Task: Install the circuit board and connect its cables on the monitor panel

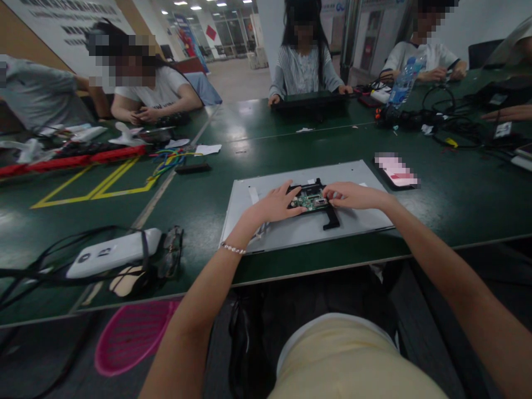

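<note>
A green circuit board [308, 200] sits in a black plastic bracket [331, 219] on the pale grey back of a flat panel [361, 224]. My left hand [274, 204] lies over the left side of the board, fingers spread, thumb along its near edge. At the board's right side, my right hand [347, 195] has its fingers curled and pressed together beside the bracket. What those fingertips hold, if anything, is too small to make out. A short white strip [253, 194] and some pale wires [261, 229] are on the panel near my left hand.
A phone [394, 170] lies right of the panel. To the left are a white power bank-like device [114, 254], black cables and glasses [170, 252]. A pink basket [135, 335] is below the table edge. Across the table, a person handles a dark panel [313, 101]; a bottle [402, 83] stands nearby.
</note>
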`<action>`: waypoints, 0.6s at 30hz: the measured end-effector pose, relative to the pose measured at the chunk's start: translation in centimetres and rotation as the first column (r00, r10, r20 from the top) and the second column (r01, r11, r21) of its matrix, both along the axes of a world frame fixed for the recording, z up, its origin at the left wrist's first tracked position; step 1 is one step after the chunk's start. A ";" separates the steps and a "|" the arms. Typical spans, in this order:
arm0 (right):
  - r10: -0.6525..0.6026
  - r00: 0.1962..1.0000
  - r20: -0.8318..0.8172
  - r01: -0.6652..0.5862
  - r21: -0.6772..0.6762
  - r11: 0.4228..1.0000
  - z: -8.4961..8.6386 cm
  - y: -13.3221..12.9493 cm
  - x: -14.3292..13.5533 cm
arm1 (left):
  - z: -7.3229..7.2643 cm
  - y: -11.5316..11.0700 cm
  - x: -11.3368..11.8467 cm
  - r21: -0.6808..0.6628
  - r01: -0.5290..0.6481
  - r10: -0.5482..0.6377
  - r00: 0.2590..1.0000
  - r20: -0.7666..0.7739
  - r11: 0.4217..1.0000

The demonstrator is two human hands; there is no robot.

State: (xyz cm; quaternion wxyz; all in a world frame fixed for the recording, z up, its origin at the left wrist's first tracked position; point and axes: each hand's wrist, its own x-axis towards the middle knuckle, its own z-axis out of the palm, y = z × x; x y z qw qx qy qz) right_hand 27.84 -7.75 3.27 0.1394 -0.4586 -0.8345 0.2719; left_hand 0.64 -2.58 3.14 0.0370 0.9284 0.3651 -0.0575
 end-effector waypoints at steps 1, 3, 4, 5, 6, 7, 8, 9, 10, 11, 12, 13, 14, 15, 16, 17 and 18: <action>-0.001 1.000 0.003 0.001 0.000 1.000 0.1 -0.1 0.0 | 0.0 0.0 0.0 0.003 -0.004 0.004 1.000 0.001 1.000; -0.001 1.000 0.008 0.001 0.001 1.000 0.2 -0.2 -0.1 | -0.1 0.1 0.0 0.009 -0.007 0.007 1.000 0.004 1.000; 0.000 1.000 0.009 0.000 0.002 1.000 0.3 -0.2 -0.1 | -0.1 0.1 0.0 0.011 -0.005 0.005 1.000 0.007 1.000; 0.001 1.000 0.010 -0.001 0.003 1.000 0.2 -0.2 -0.1 | -0.2 0.1 0.0 0.013 -0.002 0.001 1.000 0.009 1.000; 0.002 1.000 0.011 -0.002 0.003 1.000 0.2 -0.2 -0.1 | -0.1 0.1 0.0 0.013 0.004 -0.004 1.000 0.011 1.000; 0.002 1.000 0.011 -0.002 0.004 1.000 0.2 -0.2 -0.1 | -0.1 0.1 0.0 0.011 0.007 -0.008 1.000 0.012 1.000; 0.002 1.000 0.012 -0.002 0.006 1.000 0.2 -0.2 -0.1 | -0.1 0.1 0.0 0.009 0.008 -0.008 1.000 0.012 1.000; 0.001 1.000 0.013 -0.001 0.007 1.000 0.2 -0.2 -0.1 | -0.1 0.1 0.0 0.006 0.008 -0.008 1.000 0.012 1.000; -0.002 1.000 0.015 0.002 0.006 1.000 0.2 -0.2 -0.1 | -0.1 0.1 0.0 0.003 0.006 -0.006 1.000 0.012 1.000; -0.005 1.000 0.016 0.005 0.005 1.000 0.2 -0.2 -0.1 | -0.1 0.1 0.0 0.002 0.002 -0.002 1.000 0.011 1.000; -0.008 1.000 0.016 0.008 0.002 1.000 0.2 -0.2 -0.1 | -0.1 0.1 0.0 0.003 -0.001 0.001 1.000 0.009 1.000; -0.007 1.000 0.015 0.007 0.000 1.000 0.3 -0.2 -0.2 | -0.1 0.1 0.0 0.005 -0.001 0.001 1.000 0.009 1.000; -0.005 1.000 0.014 0.005 0.000 1.000 0.3 -0.2 -0.2 | -0.1 0.1 0.0 0.009 0.002 -0.002 1.000 0.010 1.000; -0.001 1.000 0.012 0.001 0.003 1.000 0.3 -0.2 -0.2 | -0.1 0.1 0.0 0.012 0.006 -0.006 1.000 0.009 1.000; 0.003 1.000 0.011 -0.003 0.008 1.000 0.3 -0.2 -0.2 | -0.1 0.1 0.0 0.014 0.011 -0.011 1.000 0.009 1.000; 0.008 1.000 0.011 -0.008 0.013 1.000 0.3 -0.2 -0.1 | -0.1 0.1 0.0 0.016 0.015 -0.016 1.000 0.010 1.000; 0.011 1.000 0.012 -0.012 0.020 1.000 0.2 -0.1 -0.1 | 0.0 0.1 0.0 0.016 0.017 -0.017 1.000 0.009 1.000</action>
